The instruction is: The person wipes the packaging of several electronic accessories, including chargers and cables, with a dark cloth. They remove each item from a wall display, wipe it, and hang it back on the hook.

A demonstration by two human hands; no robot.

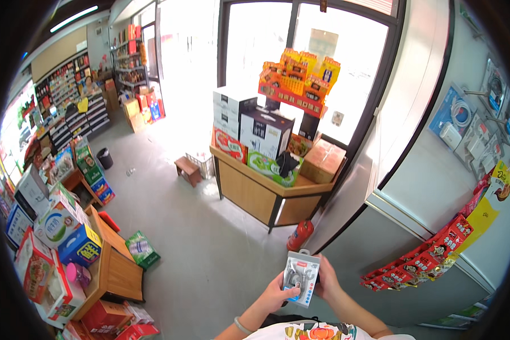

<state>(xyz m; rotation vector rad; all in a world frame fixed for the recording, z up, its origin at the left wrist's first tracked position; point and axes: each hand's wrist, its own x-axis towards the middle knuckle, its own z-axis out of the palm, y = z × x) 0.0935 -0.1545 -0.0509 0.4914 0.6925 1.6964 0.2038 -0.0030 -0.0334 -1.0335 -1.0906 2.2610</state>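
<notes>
A small grey-and-white retail package (304, 272) with a hang tab is held upright in front of my waist. Its front pictures a coiled grey item, probably a cable or earphones, and bears writing. My left hand (278, 293) grips the lower left side, with the thumb across the front. My right hand (329, 280) holds the right edge, and its fingers are mostly hidden behind the package. A light-coloured bangle (241, 326) circles my left wrist.
A red fire extinguisher (300, 235) stands beyond my hands, beside a wooden display counter (246, 187) stacked with cartons. Snack packets (425, 255) and packaged accessories (459, 112) hang at right. Another wooden stand (123, 267) holds boxes at left. A person (89, 87) is behind the far counter.
</notes>
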